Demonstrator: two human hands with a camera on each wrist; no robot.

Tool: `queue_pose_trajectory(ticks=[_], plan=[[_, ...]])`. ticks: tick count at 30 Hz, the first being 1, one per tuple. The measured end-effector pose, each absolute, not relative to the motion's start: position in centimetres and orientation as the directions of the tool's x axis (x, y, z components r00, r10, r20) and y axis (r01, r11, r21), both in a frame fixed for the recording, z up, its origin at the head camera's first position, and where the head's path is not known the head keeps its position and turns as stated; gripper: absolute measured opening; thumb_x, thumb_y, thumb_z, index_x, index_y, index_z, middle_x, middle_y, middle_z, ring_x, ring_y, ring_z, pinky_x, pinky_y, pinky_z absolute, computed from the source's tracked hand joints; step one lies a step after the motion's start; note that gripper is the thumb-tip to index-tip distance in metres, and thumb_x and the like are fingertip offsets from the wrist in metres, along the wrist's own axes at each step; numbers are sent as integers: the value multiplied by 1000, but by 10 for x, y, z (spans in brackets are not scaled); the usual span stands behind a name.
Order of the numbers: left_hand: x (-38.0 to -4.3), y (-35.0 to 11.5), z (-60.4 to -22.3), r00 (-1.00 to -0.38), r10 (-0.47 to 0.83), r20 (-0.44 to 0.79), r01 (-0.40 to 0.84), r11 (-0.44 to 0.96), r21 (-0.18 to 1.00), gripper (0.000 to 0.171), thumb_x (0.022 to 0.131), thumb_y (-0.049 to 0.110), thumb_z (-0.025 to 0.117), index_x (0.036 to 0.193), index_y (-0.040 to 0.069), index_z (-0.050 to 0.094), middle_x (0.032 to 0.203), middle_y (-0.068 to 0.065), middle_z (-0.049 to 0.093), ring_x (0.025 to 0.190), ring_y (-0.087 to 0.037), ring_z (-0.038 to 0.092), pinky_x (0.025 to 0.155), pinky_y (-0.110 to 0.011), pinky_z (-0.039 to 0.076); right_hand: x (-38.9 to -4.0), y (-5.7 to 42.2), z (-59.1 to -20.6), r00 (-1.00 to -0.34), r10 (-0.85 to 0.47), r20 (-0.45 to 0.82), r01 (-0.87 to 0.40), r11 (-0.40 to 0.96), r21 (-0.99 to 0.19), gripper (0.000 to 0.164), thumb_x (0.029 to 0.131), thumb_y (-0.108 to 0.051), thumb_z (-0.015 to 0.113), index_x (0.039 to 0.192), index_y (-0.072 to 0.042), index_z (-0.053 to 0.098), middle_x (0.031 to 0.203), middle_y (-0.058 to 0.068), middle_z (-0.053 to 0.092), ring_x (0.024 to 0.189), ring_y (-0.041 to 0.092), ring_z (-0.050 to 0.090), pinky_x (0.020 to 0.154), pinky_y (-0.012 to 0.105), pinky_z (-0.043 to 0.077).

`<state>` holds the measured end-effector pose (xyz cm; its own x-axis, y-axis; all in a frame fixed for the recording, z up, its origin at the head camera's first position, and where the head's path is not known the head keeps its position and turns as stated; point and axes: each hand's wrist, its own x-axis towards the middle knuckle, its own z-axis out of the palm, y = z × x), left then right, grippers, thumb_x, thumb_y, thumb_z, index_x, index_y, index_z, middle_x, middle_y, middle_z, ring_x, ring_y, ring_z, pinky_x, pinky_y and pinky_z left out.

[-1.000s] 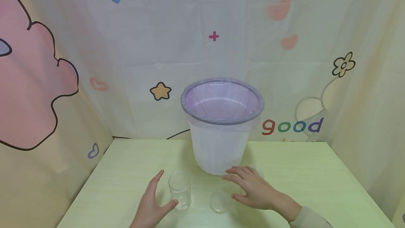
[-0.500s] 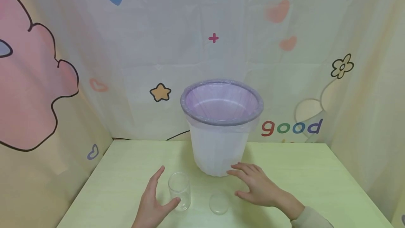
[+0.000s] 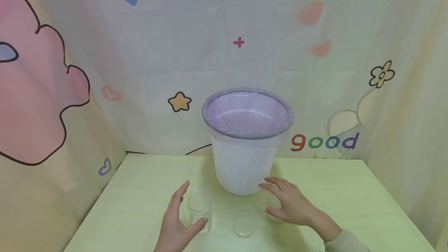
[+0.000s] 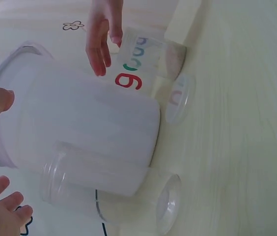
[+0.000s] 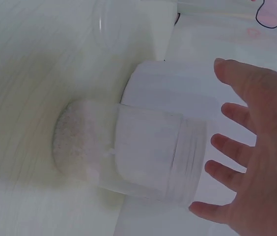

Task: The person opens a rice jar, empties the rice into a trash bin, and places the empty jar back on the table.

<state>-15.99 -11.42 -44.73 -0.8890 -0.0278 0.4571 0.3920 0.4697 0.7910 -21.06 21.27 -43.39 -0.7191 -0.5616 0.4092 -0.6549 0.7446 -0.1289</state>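
A clear, lidless jar [image 3: 200,207] stands upright on the table at the left. My left hand [image 3: 180,221] is spread beside it, thumb across its near side in the head view. In the left wrist view, a gap separates those fingers from the jar [image 4: 114,191]. A clear round lid [image 3: 243,225] lies flat between the hands. Beyond it to the right stands a second clear jar [image 5: 128,152] with pale grainy stuff at its bottom. My right hand [image 3: 290,203] hovers around its upper part, fingers apart, partly hiding it in the head view.
Behind the jars a white bin [image 3: 245,166] with a purple inside and clear liner over its rim stands on the pale table [image 3: 150,189]. Printed curtains [image 3: 147,69] enclose the table at the back and sides.
My right hand has drifted right and slightly away from me, around the grainy jar. My left hand has shifted a little right, its thumb further across the left jar. Jars and lid stay put.
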Motion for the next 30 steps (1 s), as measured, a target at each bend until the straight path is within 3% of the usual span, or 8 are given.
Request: queue_pose_trajectory(ticks=[6, 10, 19, 30], plan=[[-162, -108, -444, -849, -1, 529, 479, 426, 768, 97, 60, 10, 84, 141, 26, 33, 139, 10, 41, 123, -8, 41, 97, -26, 39, -210, 216, -430, -747, -530, 401, -627, 763, -159, 61, 71, -30, 75, 126, -13, 54, 128, 15, 52, 110, 34, 52, 79, 53, 46], [-157, -101, -435, -844, 25, 536, 499, 402, 768, 94, 62, 7, 83, 141, 19, 33, 139, 4, 42, 123, -2, 39, 96, -22, 39, -210, 217, -429, -775, -502, 385, -594, 786, -171, 60, 72, -29, 75, 126, -13, 54, 126, 13, 53, 107, 34, 54, 75, 51, 48], [-167, -88, -445, -807, 82, 585, 571, 362, 737, 89, 66, 11, 81, 141, 17, 33, 142, 1, 38, 126, -16, 40, 95, -25, 41, -213, 217, -429, -828, -445, 342, -533, 814, -231, 59, 73, -27, 74, 126, -11, 53, 124, 14, 53, 104, 33, 54, 74, 46, 50], [-167, -60, -453, -779, 131, 612, 619, 309, 722, 84, 67, 11, 80, 139, 14, 36, 141, -1, 39, 125, -18, 42, 92, -32, 45, -211, 210, -429, -896, -322, 306, -407, 871, -275, 60, 70, -31, 76, 123, -11, 55, 117, 10, 56, 98, 32, 55, 61, 41, 50]])
